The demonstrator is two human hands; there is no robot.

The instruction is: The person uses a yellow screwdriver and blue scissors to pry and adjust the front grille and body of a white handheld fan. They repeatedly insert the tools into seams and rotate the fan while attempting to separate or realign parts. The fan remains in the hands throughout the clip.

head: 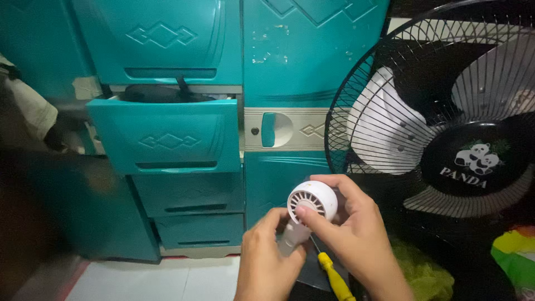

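Observation:
A small white round fan head [313, 200] with a slotted grille is held up in front of me. My right hand [356, 239] grips it from the right, thumb pressed on the grille's centre. My left hand [267, 259] holds the pale handle part [291, 237] just below the round head. A screwdriver with a yellow handle [334, 278] lies under my hands, its thin shaft pointing up-left.
A teal plastic drawer cabinet [167, 139] stands behind, one drawer pulled open. A large black standing fan [446, 128] with a wire guard fills the right. A green and multicoloured cloth [518, 256] lies at lower right. White floor tile [161, 281] shows at bottom left.

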